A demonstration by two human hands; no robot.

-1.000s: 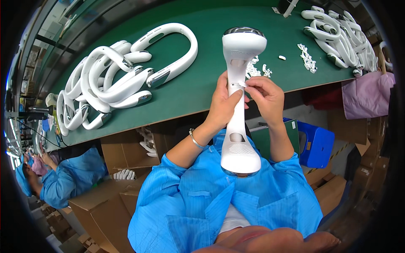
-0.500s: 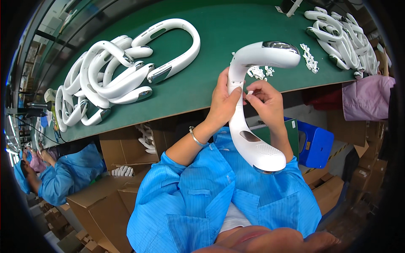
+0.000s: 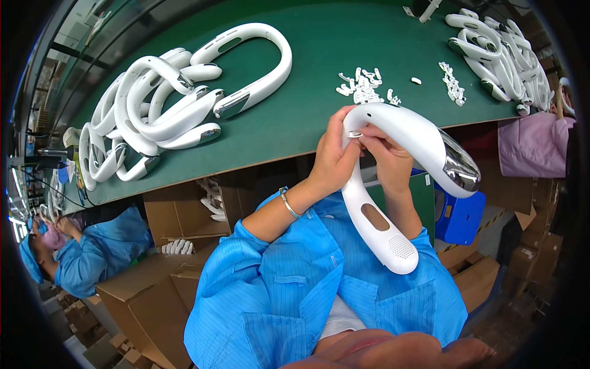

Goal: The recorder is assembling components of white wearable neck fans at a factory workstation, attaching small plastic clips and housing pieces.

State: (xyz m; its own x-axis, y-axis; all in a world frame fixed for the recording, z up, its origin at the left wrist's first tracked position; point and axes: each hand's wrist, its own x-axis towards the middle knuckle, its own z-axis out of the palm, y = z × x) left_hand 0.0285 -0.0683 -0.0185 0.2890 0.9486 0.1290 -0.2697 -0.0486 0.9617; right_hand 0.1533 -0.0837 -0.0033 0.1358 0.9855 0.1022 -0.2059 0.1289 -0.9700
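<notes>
A white U-shaped neck fan (image 3: 410,125) with a shiny chrome end is held up in front of my chest, tilted, its speckled grille end toward me. My left hand (image 3: 334,161) is closed around the fan's bend, thumb on its inner side. With thumb and fingertips, my right hand (image 3: 391,165) pinches a small white plastic piece (image 3: 354,134) against the inner face of the bend. Whether that piece sits in the fan's surface or just touches it, I cannot tell. Just beyond the fan, a loose pile of similar small white pieces (image 3: 365,91) lies on the green table (image 3: 326,55).
Neck fans lie heaped at the table's left (image 3: 136,117), with another heap of neck fans (image 3: 501,55) at the far right. Nearer sits a second cluster of small pieces (image 3: 452,85). Below are cardboard boxes (image 3: 147,295) and a blue bin (image 3: 462,215). A co-worker (image 3: 101,249) sits left.
The neck fan has turned and its chrome end has swung down and right, uncovering the pile of small pieces. My right hand's fingertips have moved in against the fan's bend.
</notes>
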